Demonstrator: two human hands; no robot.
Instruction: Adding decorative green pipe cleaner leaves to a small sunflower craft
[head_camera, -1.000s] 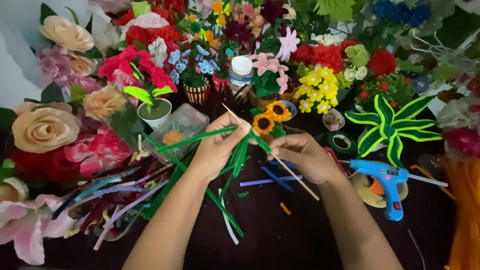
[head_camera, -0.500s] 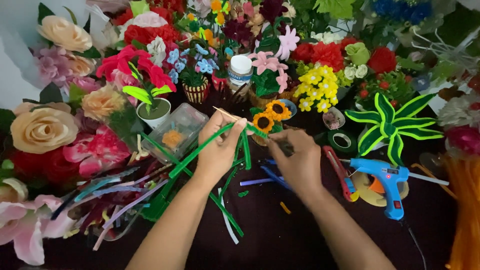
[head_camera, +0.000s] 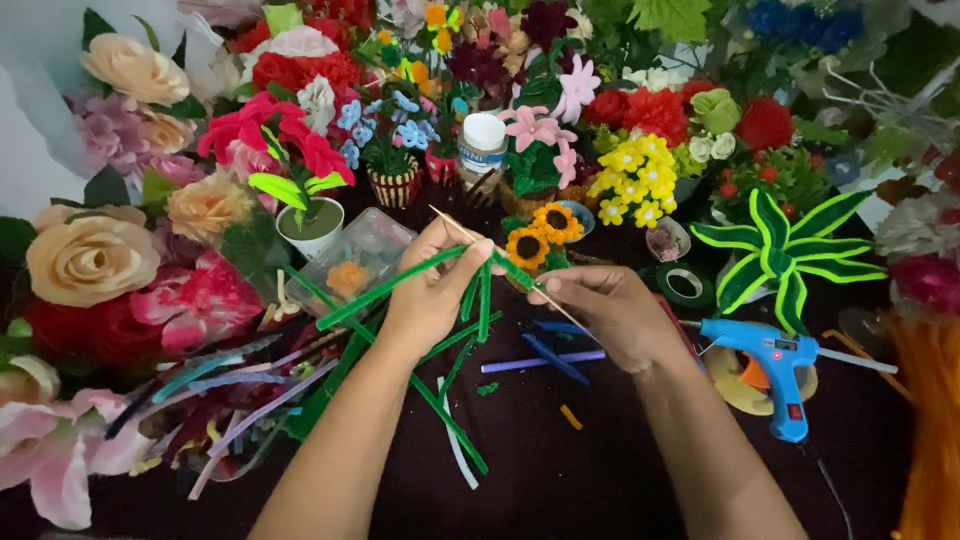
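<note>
- My left hand pinches a bundle of green pipe cleaners against a thin wooden stick; the long green end now slants down to the left, where half a second ago it pointed lower.
- My right hand has closed in from the right. Its fingertips are narrowed on the stick and a green strand just beside my left thumb, so I judge the wrapping is under way.
- The stick rides at mid-table, its far tip poking up toward the white jar.
- Loose green, purple and white pieces lie beneath my hands on the dark table.
- The blue glue gun rests untouched at the right, near the green tape roll.
</note>
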